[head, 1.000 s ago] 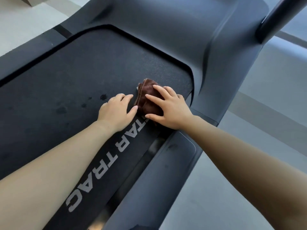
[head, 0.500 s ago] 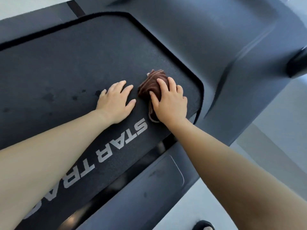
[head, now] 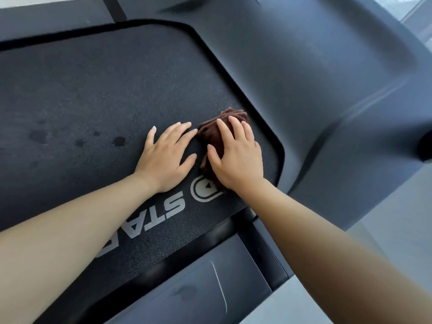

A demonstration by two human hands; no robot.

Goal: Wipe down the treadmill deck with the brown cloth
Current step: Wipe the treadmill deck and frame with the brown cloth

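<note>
- At the deck's far-right corner, the brown cloth point(head: 211, 134) has bunched tighter and slid slightly farther up the treadmill deck point(head: 105, 90).
- Right hand point(head: 236, 157) presses it, fingers spread flat, not gripping.
- Left hand point(head: 167, 157) stays splayed, empty; dark spots point(head: 119, 141) at left remain unwiped.

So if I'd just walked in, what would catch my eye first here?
Probably the two bare hands pressed side by side on the dark treadmill belt, near its front right corner. The right hand lies flat on a bunched brown cloth, while the left hand rests open on the belt just beside it. Next you'd notice the white STAR lettering below the hands and a few dark spots on the belt to their left.
</note>
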